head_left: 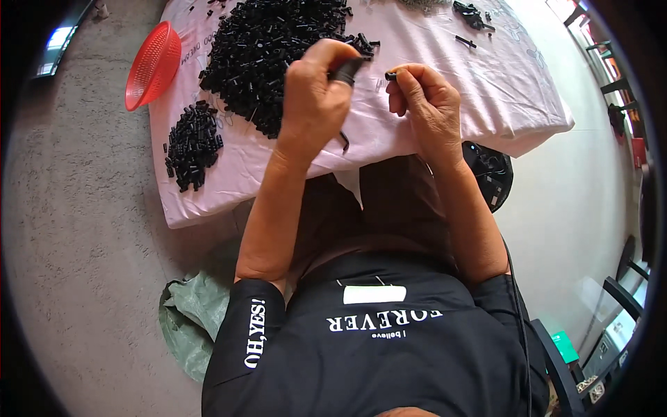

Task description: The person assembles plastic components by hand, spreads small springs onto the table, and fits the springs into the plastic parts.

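Note:
My right hand (pixel 432 101) pinches a small black tube-shaped piece (pixel 391 76) between thumb and fingertips, just above the pink cloth. To its left, my left hand (pixel 316 94) is curled closed, slightly blurred, with a black band or wrap (pixel 345 71) at its thumb side. Whatever its fingers hold, if anything, is hidden from this view. Behind and left of that hand spreads a big heap of small black cylindrical parts (pixel 253 52). A smaller pile of similar black parts (pixel 193 146) lies near the table's left edge. Below my left hand, a thin bent black rod (pixel 344 142) rests near the front edge.
The pink-clothed table (pixel 504 104) stands before me. A red perforated basket (pixel 154 66) tilts at its left edge. More black pieces (pixel 472 15) lie at the far right, with a loose one (pixel 465 42) nearby. A green plastic sack (pixel 198 309) is on the floor at left.

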A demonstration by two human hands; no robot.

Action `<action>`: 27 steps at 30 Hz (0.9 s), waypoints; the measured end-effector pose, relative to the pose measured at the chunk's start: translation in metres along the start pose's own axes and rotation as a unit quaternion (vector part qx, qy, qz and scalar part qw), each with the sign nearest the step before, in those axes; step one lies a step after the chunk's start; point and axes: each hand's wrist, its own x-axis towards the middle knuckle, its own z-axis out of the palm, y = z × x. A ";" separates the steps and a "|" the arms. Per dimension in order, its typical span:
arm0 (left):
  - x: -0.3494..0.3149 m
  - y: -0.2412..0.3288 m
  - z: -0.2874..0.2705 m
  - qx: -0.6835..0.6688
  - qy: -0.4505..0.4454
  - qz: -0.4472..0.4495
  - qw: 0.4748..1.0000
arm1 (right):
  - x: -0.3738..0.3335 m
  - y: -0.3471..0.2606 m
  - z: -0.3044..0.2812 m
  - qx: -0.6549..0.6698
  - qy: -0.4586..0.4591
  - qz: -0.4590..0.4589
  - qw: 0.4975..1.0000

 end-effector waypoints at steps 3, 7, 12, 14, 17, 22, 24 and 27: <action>0.003 -0.011 -0.010 -0.006 0.047 -0.039 0.998 | 0.000 0.000 0.001 0.030 0.014 -0.006 0.999; -0.003 -0.025 -0.022 0.124 0.022 -0.055 0.991 | 0.000 0.002 0.001 0.041 0.024 -0.011 0.999; -0.013 -0.029 -0.009 0.271 -0.031 0.011 0.962 | -0.001 0.001 0.004 0.003 0.023 -0.022 0.999; -0.012 -0.027 -0.001 0.284 -0.036 0.013 0.958 | -0.001 0.002 0.003 0.005 0.022 -0.024 0.999; -0.010 -0.025 0.002 0.309 -0.048 0.021 0.950 | -0.001 0.002 0.004 0.008 0.022 -0.023 0.999; -0.005 -0.023 -0.001 0.285 -0.090 -0.012 0.954 | 0.000 0.003 0.003 0.015 0.019 -0.025 0.999; -0.007 -0.025 -0.004 0.262 -0.077 -0.027 0.962 | 0.000 0.002 0.003 0.009 0.019 -0.014 1.000; -0.010 -0.026 -0.007 0.214 -0.057 -0.037 0.974 | 0.000 0.002 0.003 0.017 0.019 -0.020 0.999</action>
